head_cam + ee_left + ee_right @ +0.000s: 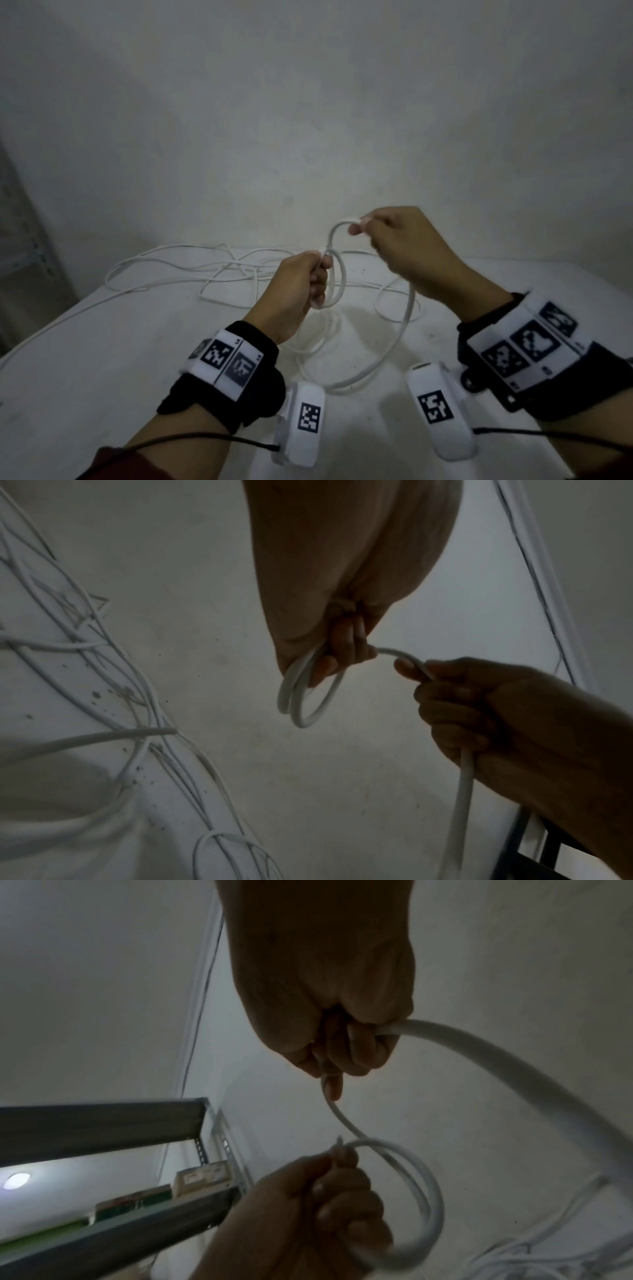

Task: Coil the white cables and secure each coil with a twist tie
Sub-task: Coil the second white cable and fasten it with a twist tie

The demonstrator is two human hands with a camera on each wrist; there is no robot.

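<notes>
From the head view, the left hand (pixel 301 284) grips a small coil (pixel 334 281) above the middle of the desk (pixel 102 359), anchoring it while the right hand (pixel 400 246) pinches the white cable (pixel 404 329) to lay another loop. The left wrist view shows two or three turns held under curled fingers (pixel 346 647), with loose cable (pixel 103 696) tangled toward the desk's far edge. In the right wrist view, the right hand's fingers are curled round the cable, probably to feed slack.

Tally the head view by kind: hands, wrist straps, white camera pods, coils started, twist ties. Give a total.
Hands: 2, left hand holding the coil, right hand pinching the cable
Black wrist straps: 2, left strap, right strap
White camera pods: 2, left pod, right pod
Coils started: 1
Twist ties: 0 visible
Total: 7
</notes>
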